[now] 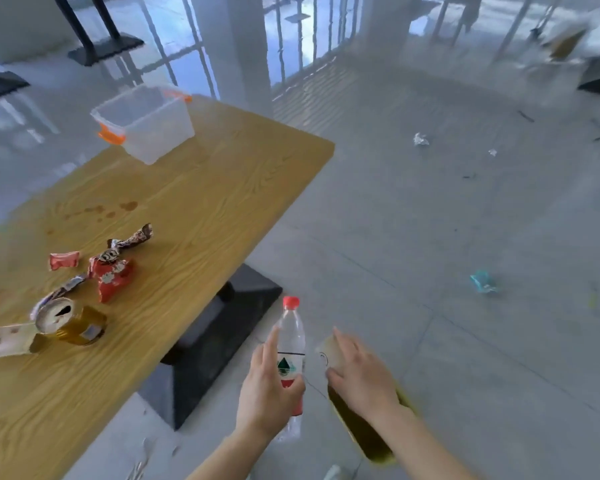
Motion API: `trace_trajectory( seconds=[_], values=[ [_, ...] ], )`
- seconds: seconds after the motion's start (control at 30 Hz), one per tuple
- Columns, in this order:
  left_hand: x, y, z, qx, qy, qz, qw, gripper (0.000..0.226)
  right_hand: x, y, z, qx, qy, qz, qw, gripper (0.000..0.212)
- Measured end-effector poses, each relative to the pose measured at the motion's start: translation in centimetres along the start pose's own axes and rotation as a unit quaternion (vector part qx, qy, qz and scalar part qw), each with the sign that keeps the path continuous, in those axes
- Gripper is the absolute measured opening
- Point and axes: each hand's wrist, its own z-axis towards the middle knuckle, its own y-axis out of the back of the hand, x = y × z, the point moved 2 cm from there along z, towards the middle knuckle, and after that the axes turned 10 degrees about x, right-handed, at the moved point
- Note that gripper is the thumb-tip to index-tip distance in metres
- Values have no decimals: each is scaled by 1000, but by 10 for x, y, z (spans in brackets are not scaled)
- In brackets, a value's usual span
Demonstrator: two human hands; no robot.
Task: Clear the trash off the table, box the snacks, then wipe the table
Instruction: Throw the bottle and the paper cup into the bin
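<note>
1. Bottle (291,327), clear and red-capped, is at lower centre, off the bench (205,202) edge, with our left hand (267,386) curled round it.
2. Our right hand (361,372) grips a yellow packet (357,427) just beside it.
3. Wrappers (111,275) and a can (73,323) lie on the bench at left, a clear box (146,123) at upper left.

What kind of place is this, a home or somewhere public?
Probably a public canteen or cafe hall: a wood-top table on a black pedestal base, more such bases behind, and a bare tiled floor.
</note>
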Motion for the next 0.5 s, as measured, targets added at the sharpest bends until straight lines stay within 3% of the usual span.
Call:
trace_trajectory(
  seconds=[0.23, 0.33, 0.5],
  values=[
    [39, -133, 62, 133, 48, 31, 990, 85, -131, -58, 10, 6, -188, 105, 976, 79],
    [68, -185, 77, 178, 70, 57, 980, 71, -174, -92, 18, 16, -238, 133, 962, 78],
    [113, -268, 110, 231, 120, 98, 961, 68, -240, -163, 37, 46, -290, 173, 940, 76]
  ],
)
